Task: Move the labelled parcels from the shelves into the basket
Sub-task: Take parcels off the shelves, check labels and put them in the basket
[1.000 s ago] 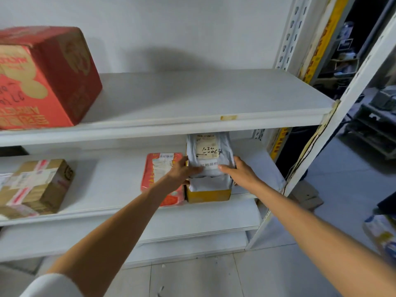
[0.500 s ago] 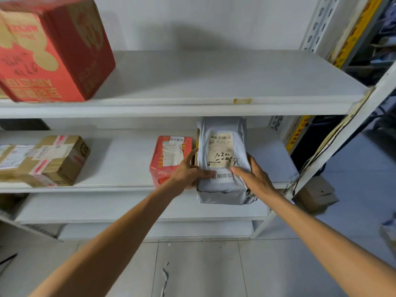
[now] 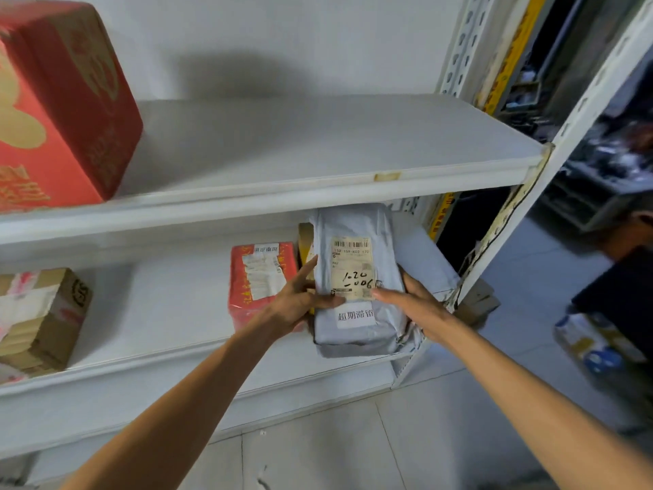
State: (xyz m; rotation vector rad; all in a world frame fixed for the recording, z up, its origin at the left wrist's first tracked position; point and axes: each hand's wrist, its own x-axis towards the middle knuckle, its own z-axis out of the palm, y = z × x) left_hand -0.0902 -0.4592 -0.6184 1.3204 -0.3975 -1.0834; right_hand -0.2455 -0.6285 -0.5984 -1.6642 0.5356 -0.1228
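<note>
On the upper shelf (image 3: 318, 146) at far left sits a large red box (image 3: 60, 111), and below it on the middle shelf (image 3: 169, 313) a taped brown carton (image 3: 39, 320); neither is in the way. Further right stands a red parcel (image 3: 261, 277), just beside the left hand (image 3: 300, 302), so the withdrawal should run straight toward the person and not sweep sideways into it. The left hand grips the left edge of the grey parcel (image 3: 357, 277), thumb laid across the front below the label (image 3: 351, 268), fingers along the side. The parcel stands at the front of the middle shelf, its lower end past the shelf lip and its top close under the upper shelf; tipping the top outward first would likely clear that board. A yellow box (image 3: 305, 242) shows behind it and could be dragged along if the soft wrapper catches. The right hand (image 3: 420, 309) grips the right edge, thumb on the front, fingers behind. An even squeeze from both sides should stop the bag sagging. The metal upright (image 3: 579, 111) stands close on the right. The basket is out of view.
</note>
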